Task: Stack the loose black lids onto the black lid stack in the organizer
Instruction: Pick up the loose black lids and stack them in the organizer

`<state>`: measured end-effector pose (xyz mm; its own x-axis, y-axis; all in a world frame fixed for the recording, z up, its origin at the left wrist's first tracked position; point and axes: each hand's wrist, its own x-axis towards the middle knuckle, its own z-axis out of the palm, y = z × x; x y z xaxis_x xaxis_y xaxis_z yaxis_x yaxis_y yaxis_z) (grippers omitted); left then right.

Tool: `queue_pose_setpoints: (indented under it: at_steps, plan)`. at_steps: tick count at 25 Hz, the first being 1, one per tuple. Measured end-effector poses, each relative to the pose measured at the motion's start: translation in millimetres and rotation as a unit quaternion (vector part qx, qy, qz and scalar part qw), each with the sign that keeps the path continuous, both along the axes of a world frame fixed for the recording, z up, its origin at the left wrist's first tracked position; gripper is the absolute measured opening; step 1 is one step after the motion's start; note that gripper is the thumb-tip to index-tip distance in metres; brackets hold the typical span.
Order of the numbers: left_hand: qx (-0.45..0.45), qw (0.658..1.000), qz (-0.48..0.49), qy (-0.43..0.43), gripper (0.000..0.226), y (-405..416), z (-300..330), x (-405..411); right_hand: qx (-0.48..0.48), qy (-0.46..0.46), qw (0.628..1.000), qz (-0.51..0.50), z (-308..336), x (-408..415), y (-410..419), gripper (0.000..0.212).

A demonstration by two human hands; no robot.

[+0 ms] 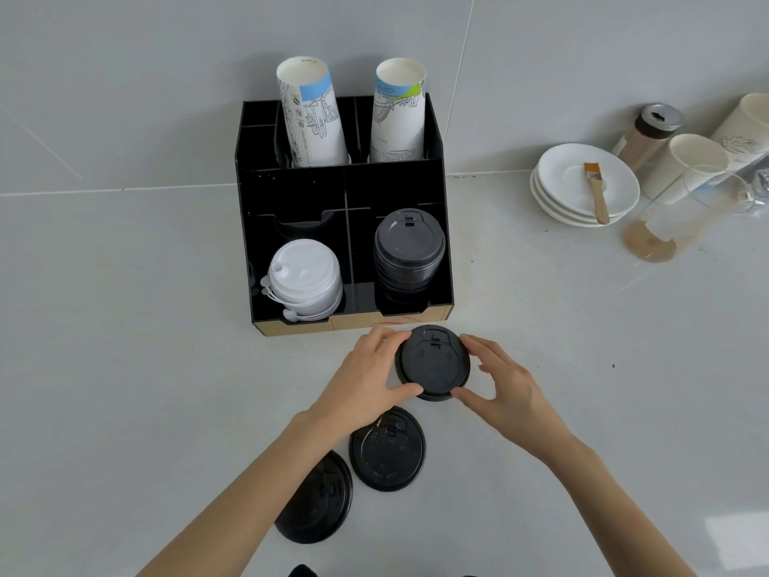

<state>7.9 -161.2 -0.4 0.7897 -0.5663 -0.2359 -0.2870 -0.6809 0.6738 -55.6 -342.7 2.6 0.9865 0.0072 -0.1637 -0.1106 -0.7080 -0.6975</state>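
Note:
A black organizer (291,189) stands against the wall. Its front right compartment holds the black lid stack (409,251). Just in front of the organizer, both hands hold one black lid (432,362) by its rim: my left hand (362,381) on its left edge, my right hand (505,387) on its right edge. Two more loose black lids lie on the counter nearer to me, one (387,449) under my left wrist and another (316,499) partly hidden by my left forearm.
A stack of white lids (303,276) fills the organizer's front left compartment, and two paper cup stacks (312,114) stand at its back. To the right are white saucers (582,185) with a brush, a shaker, paper cups and a glass.

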Motion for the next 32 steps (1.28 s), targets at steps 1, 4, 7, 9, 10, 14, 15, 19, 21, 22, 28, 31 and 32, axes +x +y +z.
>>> queue_pose_setpoints:
  at_steps: [1,4,7,9,10,14,15,19,21,22,28,31,32]
  plan:
    - [-0.015,1.0,0.008,-0.006,0.066,3.4,3.8,0.6,0.005,-0.008,1.0,0.002,6.0,2.0,1.6,0.06]
    - [-0.049,0.998,0.034,-0.028,0.067,13.4,15.6,2.7,0.009,-0.03,0.999,0.013,26.0,9.6,5.9,0.059]
    - [-0.078,0.994,0.059,-0.05,0.066,20.3,27.3,9.3,0.0,-0.061,0.998,0.028,42.5,21.3,8.9,0.059]
    - [-0.09,0.991,0.073,-0.063,0.065,22.2,34.7,16.6,-0.005,-0.081,0.996,0.038,50.9,31.8,11.0,0.058]
    - [-0.093,0.99,0.078,-0.07,0.066,22.2,37.7,20.8,-0.006,-0.089,0.995,0.039,54.5,37.1,12.1,0.057]
    - [-0.093,0.987,0.099,-0.083,0.068,19.9,45.1,41.8,-0.012,-0.12,0.992,0.031,60.5,60.5,14.4,0.055]
    - [-0.09,0.987,0.103,-0.083,0.068,18.8,46.1,47.4,-0.013,-0.124,0.992,0.029,59.9,66.4,14.6,0.054]
    - [-0.089,0.985,0.116,-0.087,0.067,10.9,48.3,68.0,-0.011,-0.123,0.992,0.014,56.5,88.6,14.0,0.053]
    - [-0.088,0.985,0.118,-0.089,0.066,5.5,47.6,77.5,-0.012,-0.117,0.993,0.007,55.3,98.2,11.6,0.053]
    - [-0.087,0.985,0.12,-0.09,0.066,2.9,46.5,82.0,-0.014,-0.113,0.994,0.004,54.7,102.7,10.1,0.053]
    - [-0.067,0.986,0.123,-0.095,0.065,-7.6,37.4,100.9,-0.026,-0.097,0.995,-0.003,47.0,122.6,4.1,0.052]
    - [-0.056,0.987,0.122,-0.091,0.064,-8.4,33.4,105.9,-0.04,-0.082,0.996,0.003,43.2,127.9,3.2,0.052]
    - [-0.055,0.987,0.123,-0.087,0.064,-8.6,31.6,107.4,-0.045,-0.079,0.996,0.003,42.0,129.5,3.6,0.052]
